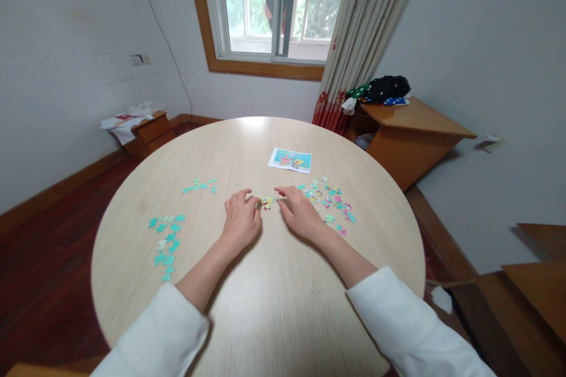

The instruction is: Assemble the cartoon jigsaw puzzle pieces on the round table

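Observation:
A small joined patch of yellow jigsaw puzzle pieces (267, 203) lies on the table between my two hands. My left hand (241, 217) rests at its left side, fingers bent and apart, with the thumb side at the patch's edge. On the other side, my right hand (300, 211) is open, thumb and forefinger spread and a little short of the patch. Just beyond the right hand are scattered loose puzzle pieces (339, 201) in pink, yellow and teal.
A printed reference picture (290, 160) lies farther back on the round table (265, 318). Teal puzzle pieces (168, 260) form a group at the left, with a smaller teal group (201, 185) behind. A wooden cabinet (411, 118) with cloths stands beyond the table's right edge.

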`<action>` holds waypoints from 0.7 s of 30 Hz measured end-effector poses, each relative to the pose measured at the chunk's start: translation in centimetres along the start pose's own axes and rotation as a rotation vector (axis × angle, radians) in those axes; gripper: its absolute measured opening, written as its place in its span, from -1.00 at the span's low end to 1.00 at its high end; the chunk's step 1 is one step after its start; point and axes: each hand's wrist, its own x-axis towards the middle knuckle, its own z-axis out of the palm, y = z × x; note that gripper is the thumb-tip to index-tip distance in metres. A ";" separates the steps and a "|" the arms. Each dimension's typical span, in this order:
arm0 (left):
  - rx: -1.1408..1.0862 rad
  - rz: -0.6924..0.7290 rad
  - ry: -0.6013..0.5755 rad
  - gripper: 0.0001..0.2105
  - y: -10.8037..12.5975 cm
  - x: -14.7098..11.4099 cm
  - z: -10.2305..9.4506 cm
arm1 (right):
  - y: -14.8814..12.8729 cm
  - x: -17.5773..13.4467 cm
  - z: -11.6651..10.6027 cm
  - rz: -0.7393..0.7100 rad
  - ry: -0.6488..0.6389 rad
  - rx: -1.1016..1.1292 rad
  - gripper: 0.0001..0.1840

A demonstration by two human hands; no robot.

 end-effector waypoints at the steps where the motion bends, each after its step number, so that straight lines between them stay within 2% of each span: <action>1: 0.004 0.001 0.000 -0.70 0.0 0.0 0.0 | 0.1 0.0 0.0 0.001 0.000 -0.002 -0.63; 13: 0.045 -0.006 -0.038 -0.69 0.3 -0.1 -0.2 | 0.0 0.1 -0.3 0.003 -0.002 -0.017 -0.63; 18: 0.053 -0.007 -0.068 -0.65 0.2 -0.3 -0.2 | 2.0 0.8 -2.6 0.065 0.108 -0.114 -0.77; 21: 0.060 -0.005 -0.089 -0.65 0.1 -0.4 -0.2 | 4.5 1.0 -5.0 0.251 0.165 -0.210 -0.78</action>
